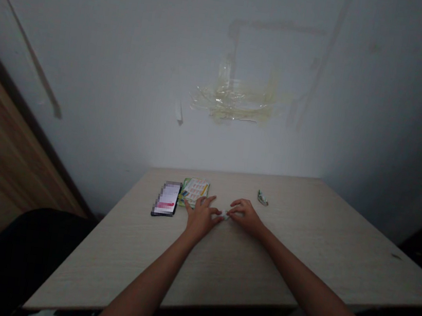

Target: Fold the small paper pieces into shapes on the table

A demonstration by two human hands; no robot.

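Note:
Over the middle of the table (228,264), my left hand (202,218) and my right hand (245,217) face each other. Between their fingertips is a small whitish piece (224,214), too small to name. My left thumb and index finger pinch its left end, the other left fingers spread toward a green-and-white printed packet or booklet (196,189). The right thumb and fingertips close on the piece's right end. Beyond my right hand lies a small crumpled green-and-white scrap (262,198), untouched.
A phone (167,200) with a lit, blurred screen lies left of the printed packet. The wall (145,92) behind the table carries yellowed strips of clear tape (238,99). Wooden boards (4,136) and a dark shape (28,243) stand at the left.

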